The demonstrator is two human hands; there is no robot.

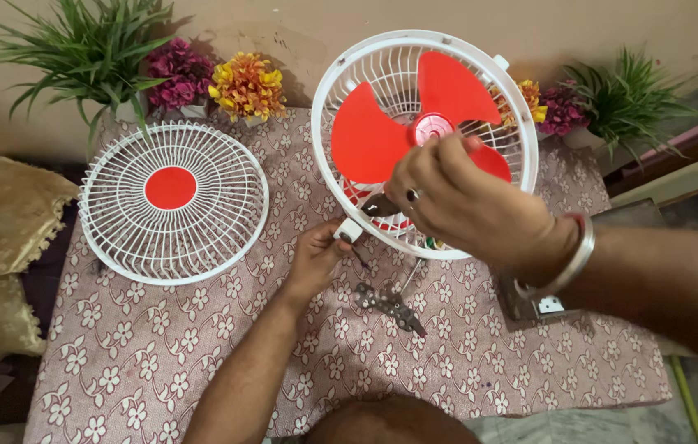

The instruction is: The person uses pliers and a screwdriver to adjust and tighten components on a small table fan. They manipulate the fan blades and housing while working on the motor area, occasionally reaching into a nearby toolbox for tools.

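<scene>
The light, easily bent plastic fan point(425, 144) stands tilted at the table's point(160, 362) far right, best held by its stiff rim, where the left hand point(316, 259) pinches the clip while the right hand point(456, 197) is clenched around a dark tool at the hub.

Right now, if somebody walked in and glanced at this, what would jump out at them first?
Most likely the red fan blade inside the white rear guard, standing at the table's far middle, with the right hand at its hub and the left hand holding the guard's lower rim. Next, the detached front grille with its red centre, lying flat on the left of the floral tablecloth. Pliers lie just below the fan.
</scene>
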